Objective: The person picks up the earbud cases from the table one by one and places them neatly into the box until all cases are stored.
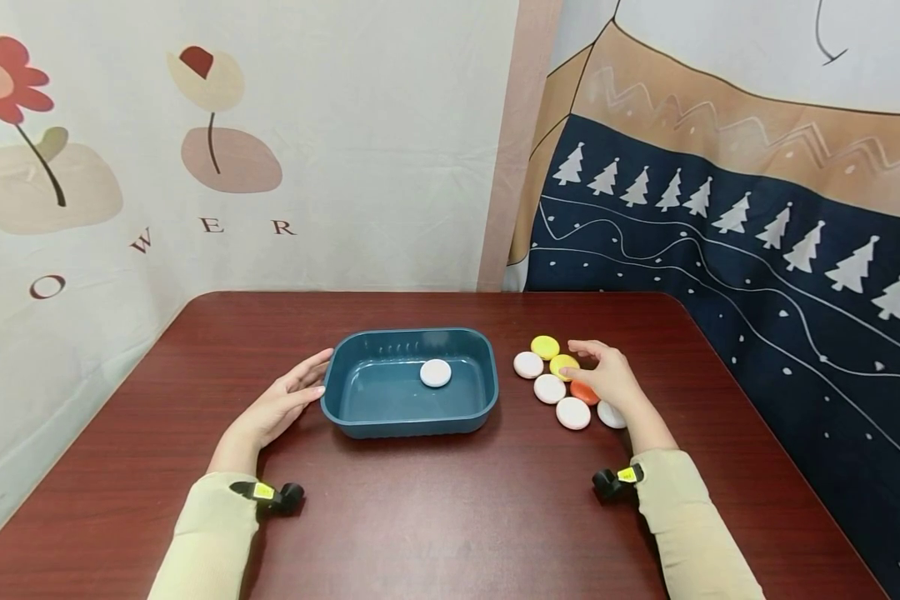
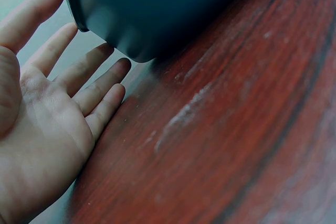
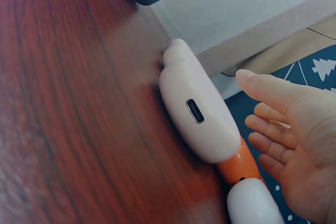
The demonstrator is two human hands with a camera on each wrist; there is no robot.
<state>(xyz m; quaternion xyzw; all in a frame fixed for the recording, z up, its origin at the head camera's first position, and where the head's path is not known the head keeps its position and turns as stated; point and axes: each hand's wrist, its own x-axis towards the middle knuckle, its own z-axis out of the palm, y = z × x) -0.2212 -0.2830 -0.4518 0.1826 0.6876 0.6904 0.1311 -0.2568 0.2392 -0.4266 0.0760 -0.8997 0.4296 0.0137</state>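
Note:
My left hand (image 1: 288, 396) touches the left end of a blue-green rectangular basin (image 1: 412, 428), its fingers (image 2: 86, 69) fairly straight and spread, the thumb at the rim. One white round puck (image 1: 436, 373) lies inside the basin, towards its right. Over a cluster of similar pucks at the right is my right hand (image 1: 606, 377), fingers relaxed and apart, with nothing visible in its grasp. Nearest to it are a yellow puck (image 1: 562, 367) and a partly covered orange puck (image 1: 584, 392). In the right wrist view, a white puck (image 3: 202, 111) shows a small port-like slot on its side.
Another yellow puck (image 1: 545, 347) lies at the back of the cluster. Several white pucks, one of them a front puck (image 1: 573, 413), lie around. Everything stands on a dark red wooden table (image 1: 450, 517). Printed cloths (image 1: 390, 150) hang behind and to the right.

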